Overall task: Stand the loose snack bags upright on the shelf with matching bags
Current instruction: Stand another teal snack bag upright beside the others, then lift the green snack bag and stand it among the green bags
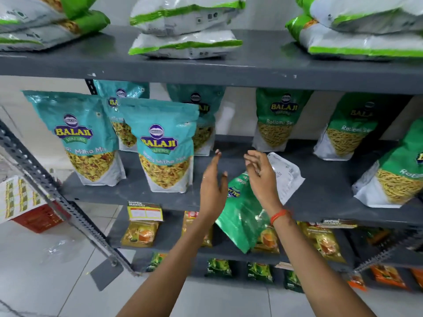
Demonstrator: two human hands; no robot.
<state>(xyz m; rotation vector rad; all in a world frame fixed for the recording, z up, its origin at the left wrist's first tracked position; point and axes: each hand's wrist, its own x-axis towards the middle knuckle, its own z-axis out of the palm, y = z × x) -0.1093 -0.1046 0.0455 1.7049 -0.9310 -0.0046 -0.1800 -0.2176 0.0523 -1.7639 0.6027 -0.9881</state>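
A loose green snack bag (245, 216) lies flat on the middle shelf (320, 186), its top hanging over the front edge and its white bottom pointing toward the back. My left hand (214, 184) hovers just left of it, fingers spread, holding nothing. My right hand (261, 177) is over the bag's middle with fingers apart; I cannot tell if it touches the bag. Matching green Ratlami Sev bags (277, 120) stand upright further back and to the right. Teal Mitha Mix bags (164, 145) stand upright on the left.
The top shelf (206, 65) carries stacked white-and-green bags lying flat. Lower shelves hold small yellow, green and orange packets. A slanted perforated metal upright (57, 197) runs at the left, with a red crate (39, 220) on the tiled floor beyond it.
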